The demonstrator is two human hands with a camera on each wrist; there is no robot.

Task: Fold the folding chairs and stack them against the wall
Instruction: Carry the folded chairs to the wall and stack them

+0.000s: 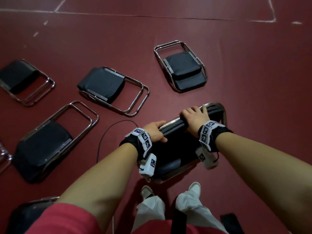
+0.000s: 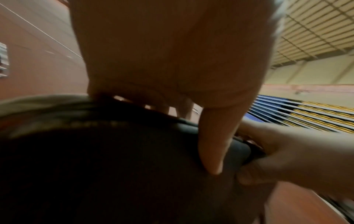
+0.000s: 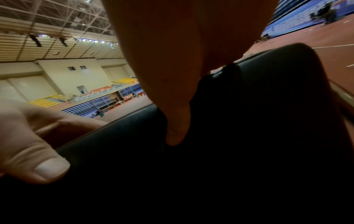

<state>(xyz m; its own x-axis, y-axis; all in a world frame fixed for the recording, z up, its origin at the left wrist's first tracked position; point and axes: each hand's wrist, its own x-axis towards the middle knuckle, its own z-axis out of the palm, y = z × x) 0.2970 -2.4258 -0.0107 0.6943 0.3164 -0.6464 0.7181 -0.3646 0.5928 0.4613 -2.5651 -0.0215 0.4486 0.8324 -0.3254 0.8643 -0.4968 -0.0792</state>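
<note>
From the head camera, both hands grasp the top of a folding chair [image 1: 175, 149] standing on the dark red floor [image 1: 253, 81] just ahead of the person's white shoes [image 1: 194, 186]. The left hand [image 1: 154, 132] wraps the chrome tube at the near-left end of the black padded backrest; the right hand [image 1: 194, 118] curls over the pad farther along, fingers on the far side. Beyond the held chair, four folded chairs lie flat on the floor: one [image 1: 182, 68] straight past it, one [image 1: 109, 86] to its far left, one [image 1: 47, 142] to its left, and one [image 1: 22, 78] farthest left. All have chrome tube frames and black cushions.

From the left wrist, the left hand's thumb [image 2: 212, 148] presses the smooth dark pad, fingers hooked behind; the picture is blurred.

From the right wrist, the right hand's thumb [image 3: 176, 125] lies on the backrest's near face, with the left hand's thumb [image 3: 38, 159] clamped on the same pad beside it.
</note>
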